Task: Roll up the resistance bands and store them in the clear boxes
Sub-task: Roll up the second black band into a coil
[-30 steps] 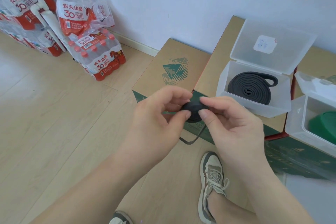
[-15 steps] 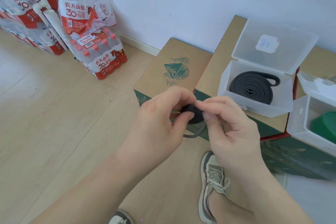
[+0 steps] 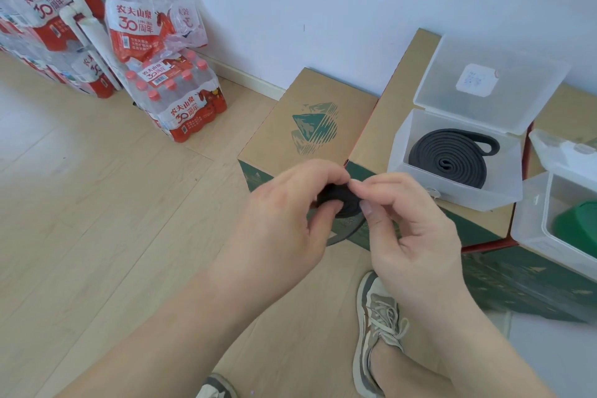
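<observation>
The water packs by the wall read "农夫山泉" and "30周年"; the carton bears a green mountain print; a lid sticker is too blurred to read. Left hand and right hand both pinch a small black band roll, largely hidden by fingers, its tail hanging below. 1 open clear box holds a coiled black band; another box, cut off at right, holds something green.
</observation>
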Motion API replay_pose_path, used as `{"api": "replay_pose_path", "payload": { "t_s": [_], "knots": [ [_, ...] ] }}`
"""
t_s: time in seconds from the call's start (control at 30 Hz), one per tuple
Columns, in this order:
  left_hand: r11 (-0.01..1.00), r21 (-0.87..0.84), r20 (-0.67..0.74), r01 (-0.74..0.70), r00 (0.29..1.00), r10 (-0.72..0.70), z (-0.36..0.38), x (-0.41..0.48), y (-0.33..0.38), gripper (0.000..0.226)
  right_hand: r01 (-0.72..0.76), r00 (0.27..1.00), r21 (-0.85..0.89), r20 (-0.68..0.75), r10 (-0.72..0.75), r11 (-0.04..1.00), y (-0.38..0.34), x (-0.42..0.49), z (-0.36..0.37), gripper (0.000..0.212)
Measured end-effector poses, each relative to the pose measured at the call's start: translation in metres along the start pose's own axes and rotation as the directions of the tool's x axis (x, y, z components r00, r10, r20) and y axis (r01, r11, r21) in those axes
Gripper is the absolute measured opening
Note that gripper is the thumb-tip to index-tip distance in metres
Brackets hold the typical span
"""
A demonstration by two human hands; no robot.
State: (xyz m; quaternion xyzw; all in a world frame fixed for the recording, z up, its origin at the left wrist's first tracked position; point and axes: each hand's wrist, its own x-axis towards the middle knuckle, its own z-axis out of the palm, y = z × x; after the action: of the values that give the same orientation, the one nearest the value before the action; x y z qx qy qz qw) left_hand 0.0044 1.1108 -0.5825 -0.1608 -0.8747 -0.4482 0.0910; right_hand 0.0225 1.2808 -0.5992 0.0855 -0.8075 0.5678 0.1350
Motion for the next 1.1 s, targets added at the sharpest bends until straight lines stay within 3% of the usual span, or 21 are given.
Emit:
{"api": "replay_pose_path", "payload": {
  "t_s": [0.07, 0.17, 0.27, 0.33, 0.4, 0.5, 0.6, 0.73, 0.83, 0.9, 1.0, 1.1],
  "knots": [
    [0.99, -0.119, -0.005, 0.075, 0.997, -0.076, -0.001, 0.0, 0.004, 0.03, -0.101, 0.993, 0.102, -0.049, 0.107, 0.99, -0.002, 0.0, 0.0, 0.036],
    [0.846, -0.437, 0.001, 0.306, 0.941, -0.339, -0.003, 0.004, 0.01, 0.034, -0.264, 0.948, 0.355, -0.077, 0.309, 0.897, -0.005, 0.001, -0.001, 0.034],
    [0.741, -0.544, 0.049, 0.394, 0.897, -0.44, -0.003, 0.005, 0.007, 0.028, -0.247, 0.953, 0.353, -0.079, 0.291, 0.903, -0.005, 0.001, 0.0, 0.039],
    [0.761, -0.503, 0.067, 0.41, 0.896, -0.438, -0.002, 0.004, 0.007, 0.023, -0.227, 0.963, 0.301, -0.075, 0.26, 0.926, -0.003, -0.001, 0.002, 0.041],
    [0.845, -0.374, 0.046, 0.381, 0.918, -0.394, -0.001, 0.003, 0.007, 0.023, -0.174, 0.981, 0.197, -0.047, 0.186, 0.965, 0.0, -0.001, 0.002, 0.043],
    [0.971, -0.14, 0.01, 0.193, 0.981, -0.193, 0.0, 0.003, 0.006, 0.03, -0.058, 0.998, 0.047, -0.006, 0.058, 0.997, 0.003, 0.001, 0.0, 0.045],
    [0.996, -0.052, 0.055, 0.071, 0.996, -0.068, 0.003, 0.003, 0.005, 0.038, -0.056, 0.998, 0.049, -0.008, 0.056, 0.997, 0.003, 0.001, -0.001, 0.047],
    [0.917, -0.298, 0.019, 0.264, 0.962, -0.271, 0.002, 0.006, 0.015, 0.034, -0.238, 0.955, 0.297, -0.105, 0.279, 0.925, -0.006, 0.004, -0.005, 0.038],
    [0.759, -0.538, 0.056, 0.367, 0.914, -0.402, 0.0, 0.007, 0.019, 0.03, -0.249, 0.943, 0.356, -0.123, 0.31, 0.9, -0.009, 0.003, -0.009, 0.037],
    [0.733, -0.574, 0.068, 0.364, 0.914, -0.4, 0.0, 0.007, 0.021, 0.027, -0.244, 0.941, 0.351, -0.138, 0.308, 0.904, -0.009, 0.001, -0.009, 0.039],
    [0.87, -0.378, 0.069, 0.317, 0.947, -0.315, 0.0, 0.005, 0.023, 0.032, -0.23, 0.947, 0.268, -0.162, 0.279, 0.936, -0.011, 0.0, -0.01, 0.041],
    [0.98, -0.128, 0.047, 0.154, 0.988, -0.149, 0.0, 0.004, 0.024, 0.036, -0.095, 0.993, -0.001, -0.065, 0.095, 0.995, -0.011, 0.002, -0.015, 0.039]
  ]
}}
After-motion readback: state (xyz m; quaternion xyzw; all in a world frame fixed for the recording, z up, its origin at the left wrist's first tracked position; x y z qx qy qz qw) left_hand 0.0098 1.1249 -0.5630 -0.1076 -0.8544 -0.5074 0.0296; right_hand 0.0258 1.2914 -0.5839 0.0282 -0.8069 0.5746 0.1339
